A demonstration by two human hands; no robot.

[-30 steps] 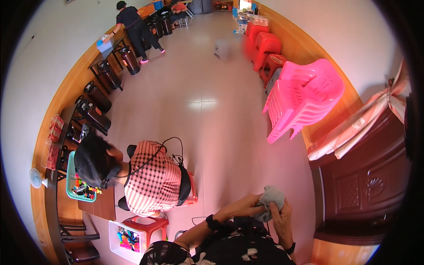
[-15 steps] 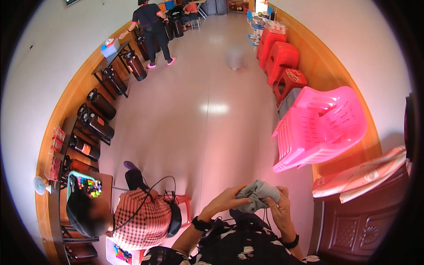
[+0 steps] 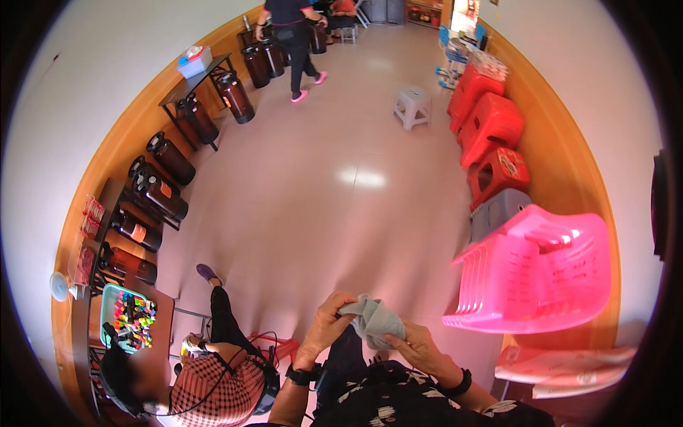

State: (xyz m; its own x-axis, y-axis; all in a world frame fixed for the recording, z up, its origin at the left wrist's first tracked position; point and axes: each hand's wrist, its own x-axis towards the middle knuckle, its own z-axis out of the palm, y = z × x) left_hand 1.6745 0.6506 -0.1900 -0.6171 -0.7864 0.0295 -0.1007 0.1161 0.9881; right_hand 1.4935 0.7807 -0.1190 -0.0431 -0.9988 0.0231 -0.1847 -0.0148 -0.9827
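A folded grey-green cloth (image 3: 370, 320) is held up at the bottom centre, in front of my dark patterned clothing. My left hand (image 3: 329, 320) grips its upper-left end with curled fingers. My right hand (image 3: 414, 346) holds the lower-right part, fingers against the fabric. To my left sits a person in a checked shirt (image 3: 213, 384), beside a small table (image 3: 160, 327) bearing a mint-green tray (image 3: 109, 313) of colourful small pieces.
Stacked pink chairs (image 3: 533, 277) stand close on the right, beyond them red stools (image 3: 491, 128). A grey stool (image 3: 411, 105) stands out on the floor. Several dark kegs (image 3: 171, 160) line the left wall. A walking person (image 3: 292, 35) is at the back.
The view has shifted, with the pink chairs now lower in it. The cloth has turned in my hands. The far person has walked rightward and away, and the seated person's leg stretches forward.
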